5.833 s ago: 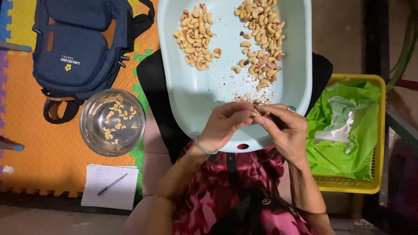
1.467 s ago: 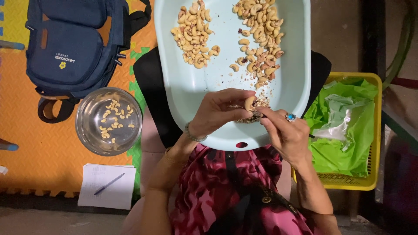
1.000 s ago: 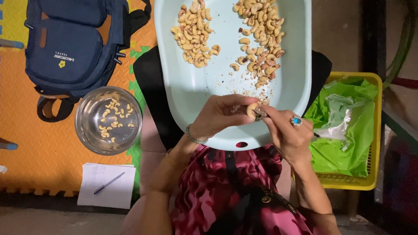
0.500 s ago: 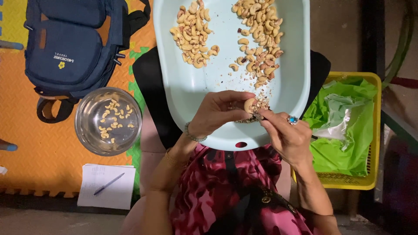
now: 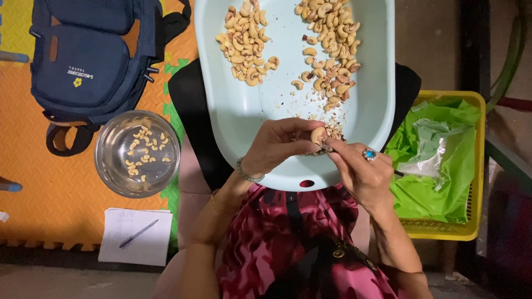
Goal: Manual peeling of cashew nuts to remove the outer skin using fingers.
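Item: one cashew kernel (image 5: 317, 134), pale, curved, over the near end of my pale blue tray (image 5: 244, 119). My left hand (image 5: 277, 145) pinches it between thumb and fingertips. My right hand (image 5: 360, 169) is closed narrow on a small dark-tipped tool (image 5: 327, 148) whose point touches the kernel. Handling, as I judge it: very light, hard, brittle, apt to snap at the bend; hold by the two ends, gently. On the tray's far end: two cashew heaps (image 5: 246, 44), brown skin flakes (image 5: 332, 130). Left of the tray: steel bowl (image 5: 105, 166) of kernels, blue backpack (image 5: 91, 58), notepad and pen (image 5: 136, 235). Right of it: yellow basket (image 5: 482, 166) with green bag (image 5: 429, 194)
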